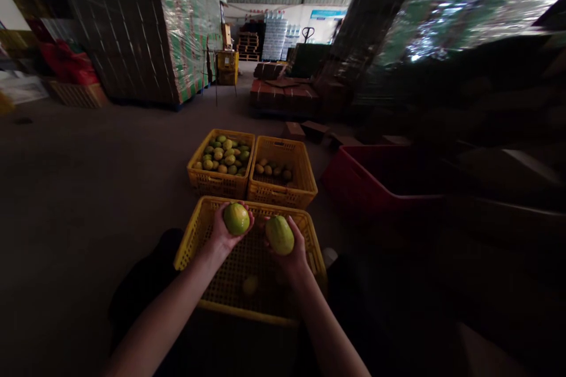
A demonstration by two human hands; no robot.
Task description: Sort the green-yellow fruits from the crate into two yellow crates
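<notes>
My left hand (pixel 221 231) is wrapped round a green mango (pixel 236 219) with a yellow patch, held over the left side of the near yellow crate (pixel 194 235). Cupped in my right hand (pixel 298 250) is a second mango, a paler green fruit (pixel 280 235), tilted and longer in shape. Both fruits are raised above the crate's slatted floor, a short gap apart. Down inside this crate, a dim pale fruit (pixel 250 284) lies near the front wall. Shadow hides much of the crate's right side.
Beyond stand two more yellow crates: the left one (pixel 216 184) is heaped with mangoes, the right one (pixel 283 193) has several at its far left. A red bin (pixel 360 179) stands to the right. Wrapped carton stacks (pixel 128 29) and flat brown cartons (pixel 283 96) lie farther back.
</notes>
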